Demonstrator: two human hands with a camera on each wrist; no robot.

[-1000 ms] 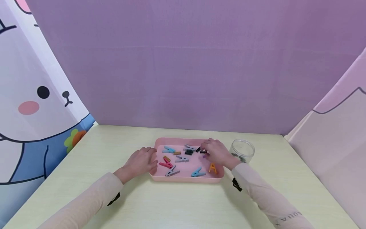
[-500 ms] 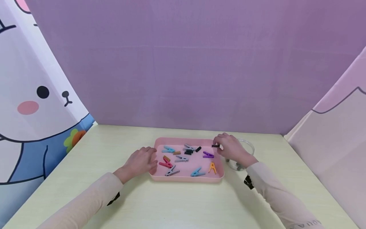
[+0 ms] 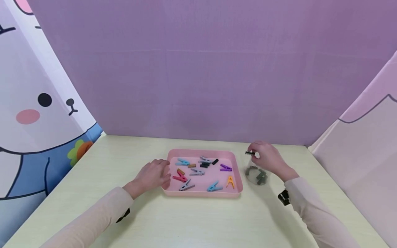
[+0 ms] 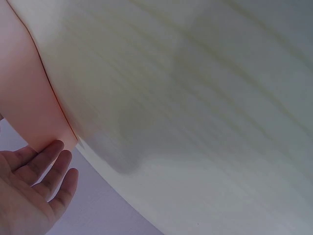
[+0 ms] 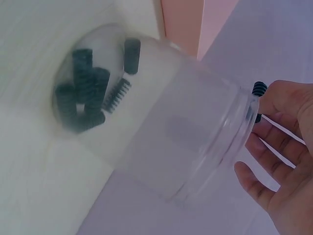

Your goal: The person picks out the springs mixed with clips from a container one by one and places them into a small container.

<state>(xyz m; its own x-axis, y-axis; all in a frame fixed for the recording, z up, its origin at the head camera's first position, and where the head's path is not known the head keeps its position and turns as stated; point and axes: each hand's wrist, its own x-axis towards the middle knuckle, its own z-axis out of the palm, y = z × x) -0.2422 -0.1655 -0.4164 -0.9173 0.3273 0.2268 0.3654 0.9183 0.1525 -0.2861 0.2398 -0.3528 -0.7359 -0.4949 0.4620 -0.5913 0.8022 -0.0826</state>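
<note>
Right hand pinches a black ridged piece at the rim of the clear jar; dark pieces lie inside; left hand, fingers loosely apart, touches the left edge of the pink tray of clothespins

no readable text, no legible label or brand, no number, no sign
</note>
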